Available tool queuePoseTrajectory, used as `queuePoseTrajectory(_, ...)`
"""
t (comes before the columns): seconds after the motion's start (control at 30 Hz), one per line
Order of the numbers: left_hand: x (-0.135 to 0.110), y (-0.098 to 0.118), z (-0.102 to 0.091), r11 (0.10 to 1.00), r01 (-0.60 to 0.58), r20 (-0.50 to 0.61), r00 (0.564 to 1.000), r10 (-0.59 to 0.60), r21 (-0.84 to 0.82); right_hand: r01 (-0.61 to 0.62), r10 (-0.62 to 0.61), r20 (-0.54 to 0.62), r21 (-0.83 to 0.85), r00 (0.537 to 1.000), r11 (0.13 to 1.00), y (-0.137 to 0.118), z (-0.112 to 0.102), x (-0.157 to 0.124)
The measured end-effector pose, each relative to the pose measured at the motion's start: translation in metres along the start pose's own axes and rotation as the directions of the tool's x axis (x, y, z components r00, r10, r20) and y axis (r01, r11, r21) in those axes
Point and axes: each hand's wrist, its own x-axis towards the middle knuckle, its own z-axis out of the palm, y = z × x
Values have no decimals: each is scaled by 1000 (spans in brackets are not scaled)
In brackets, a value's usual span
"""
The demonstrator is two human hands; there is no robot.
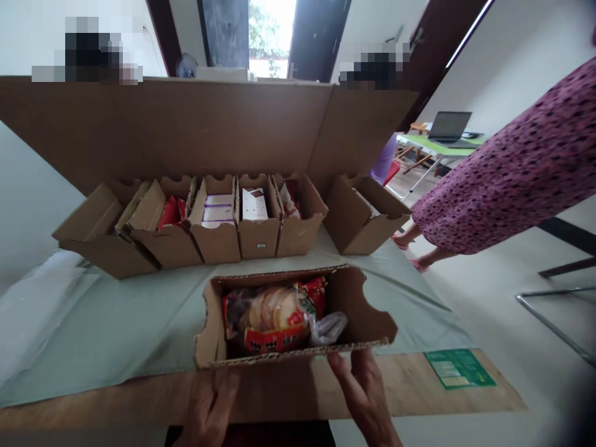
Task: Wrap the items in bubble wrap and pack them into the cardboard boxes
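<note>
An open cardboard box [363, 310] stands at the near edge of the table, holding a red snack packet [274, 316] and a clear plastic wrapper [328, 327]. My left hand [209, 406] lies against the box's near wall at the lower left, fingers together and pressed on the cardboard. My right hand [365, 394] touches the near wall at the lower right, fingers stretched up to the rim. Neither hand is closed round anything.
A row of small open cardboard boxes [214, 239] with packets stands behind, backed by a large cardboard sheet [186, 124]. A pale green cloth [116, 323] covers the table. A green card [459, 367] lies at right. A person in a purple dress [512, 174] stands at right.
</note>
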Motion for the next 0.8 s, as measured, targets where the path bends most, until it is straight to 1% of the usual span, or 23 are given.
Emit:
queuePoseTrajectory(0.03,-1,2,-7,1000,2,-61,998,-1,17,10,-10,11,8,1000,1000,-7,4,-1)
queuePoseTrajectory(0.07,3,7,-14,999,19,-150,989,-13,37,24,-24,26,30,999,999,-17,11,2)
queuePoseTrajectory(0.1,10,14,-19,998,33,-233,972,-20,52,38,-41,46,60,998,997,-27,19,9)
queuePoseTrajectory(0.13,21,22,-21,998,36,-294,956,-18,57,56,-61,56,96,997,994,-38,26,19)
queuePoseTrajectory(0.17,33,31,-21,998,29,-329,944,-10,53,69,-77,61,127,995,989,-47,31,29)
queuePoseTrajectory(0.2,45,40,-18,999,-5,-349,937,18,37,82,-90,50,147,995,986,-54,33,38)
queuePoseTrajectory(0.23,55,48,-12,999,-46,-343,938,48,15,92,-98,32,153,995,984,-57,31,45)
queuePoseTrajectory(0.3,65,58,2,996,-83,-261,963,73,-27,96,-92,-35,118,995,988,-55,20,49)
queuePoseTrajectory(0.37,63,61,12,997,-63,-132,990,56,-50,80,-71,-121,66,990,995,-47,7,42)
queuePoseTrajectory(0.4,59,61,13,998,-44,-82,996,40,-48,67,-58,-147,54,987,996,-44,3,37)
queuePoseTrajectory(0.43,55,60,11,999,-25,-64,998,23,-36,55,-47,-150,54,988,997,-43,3,34)
queuePoseTrajectory(0.47,52,59,5,1000,-7,-80,997,6,-14,51,-42,-126,66,991,996,-44,7,33)
queuePoseTrajectory(0.53,53,60,-13,999,13,-194,981,-3,49,68,-66,-16,117,998,991,-53,25,42)
queuePoseTrajectory(0.6,61,64,-29,994,4,-318,947,32,111,109,-130,102,184,986,977,-64,45,63)
queuePoseTrajectory(0.63,65,66,-33,991,-11,-361,931,57,130,131,-162,135,216,977,968,-68,52,73)
queuePoseTrajectory(0.67,68,67,-34,990,-25,-381,921,77,139,147,-185,147,237,972,960,-69,55,81)
queuePoseTrajectory(0.7,68,67,-31,990,-32,-381,921,82,136,158,-196,139,245,971,957,-68,55,85)
queuePoseTrajectory(0.73,65,66,-26,992,-28,-363,929,70,122,160,-190,114,236,975,958,-64,51,85)
queuePoseTrajectory(0.8,51,56,-12,997,13,-286,958,10,78,137,-143,19,188,989,972,-48,39,72)
